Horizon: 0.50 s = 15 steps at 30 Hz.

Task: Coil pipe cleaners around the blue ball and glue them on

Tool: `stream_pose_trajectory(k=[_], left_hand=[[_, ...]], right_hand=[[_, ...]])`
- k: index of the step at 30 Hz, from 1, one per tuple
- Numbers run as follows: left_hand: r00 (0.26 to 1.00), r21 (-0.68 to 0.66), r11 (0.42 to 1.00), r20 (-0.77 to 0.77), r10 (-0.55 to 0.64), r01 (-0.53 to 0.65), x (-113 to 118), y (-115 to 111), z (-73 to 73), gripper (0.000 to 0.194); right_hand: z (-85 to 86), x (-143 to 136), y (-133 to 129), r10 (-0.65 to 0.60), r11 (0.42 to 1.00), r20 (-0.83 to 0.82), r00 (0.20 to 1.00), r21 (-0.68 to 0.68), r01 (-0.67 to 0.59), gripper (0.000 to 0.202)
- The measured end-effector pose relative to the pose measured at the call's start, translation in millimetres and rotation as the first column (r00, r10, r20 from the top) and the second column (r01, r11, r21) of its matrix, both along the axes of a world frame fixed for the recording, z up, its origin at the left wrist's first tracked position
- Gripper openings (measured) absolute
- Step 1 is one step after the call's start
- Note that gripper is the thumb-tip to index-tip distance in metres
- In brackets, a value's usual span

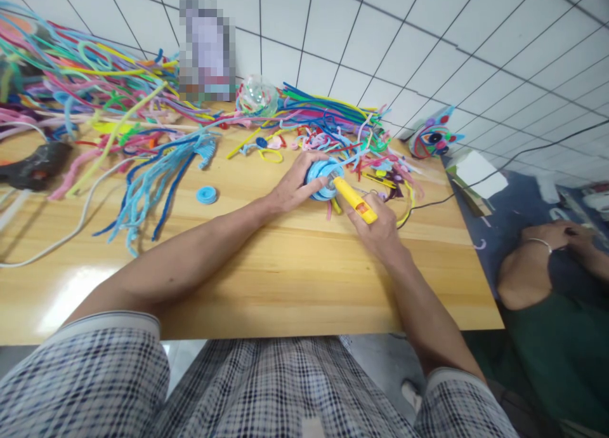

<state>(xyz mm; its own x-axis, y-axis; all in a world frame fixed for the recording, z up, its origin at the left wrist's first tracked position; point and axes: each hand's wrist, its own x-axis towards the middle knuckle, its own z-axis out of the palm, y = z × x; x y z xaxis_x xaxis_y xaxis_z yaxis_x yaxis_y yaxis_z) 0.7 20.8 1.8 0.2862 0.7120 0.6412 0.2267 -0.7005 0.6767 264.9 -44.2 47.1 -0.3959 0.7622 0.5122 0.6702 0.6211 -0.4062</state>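
Observation:
My left hand [304, 184] is closed around a round light-blue piece [325, 169] that looks wound from pipe cleaners. Its thumb lies across the near side. In my right hand [375, 225] is a yellow hot glue gun [354, 200] with an orange switch, its tip pointing at the middle of the blue piece. Something greyish shows at that spot, too small to make out. My right fingers are partly hidden behind the glue gun. A smaller light-blue coil [206, 195] lies flat on the wooden table [266, 279], left of my left hand.
Heaped pipe cleaners [118, 89] cover the back left, with a blue bundle [157, 178] nearer. A black glue gun [38, 165] lies far left. A clear ball [257, 95] and a colourful figure [432, 136] stand behind. A black cord [514, 151] crosses right. Another person [556, 324] sits there.

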Motion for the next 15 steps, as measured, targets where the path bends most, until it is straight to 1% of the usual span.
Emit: stream_pose_trajectory(k=[10, 15], left_hand=[[1.000, 0.009, 1.000, 0.013, -0.009, 0.009, 0.1, 0.9, -1.3, 0.060], [1.000, 0.001, 1.000, 0.000, -0.003, 0.003, 0.4, 0.7, -0.9, 0.063]], right_hand=[[2.8, 0.9, -0.4, -0.011, 1.000, 0.009, 1.000, 0.001, 0.011, 0.032], [2.0, 0.7, -1.1, -0.023, 1.000, 0.009, 1.000, -0.012, 0.023, 0.032]])
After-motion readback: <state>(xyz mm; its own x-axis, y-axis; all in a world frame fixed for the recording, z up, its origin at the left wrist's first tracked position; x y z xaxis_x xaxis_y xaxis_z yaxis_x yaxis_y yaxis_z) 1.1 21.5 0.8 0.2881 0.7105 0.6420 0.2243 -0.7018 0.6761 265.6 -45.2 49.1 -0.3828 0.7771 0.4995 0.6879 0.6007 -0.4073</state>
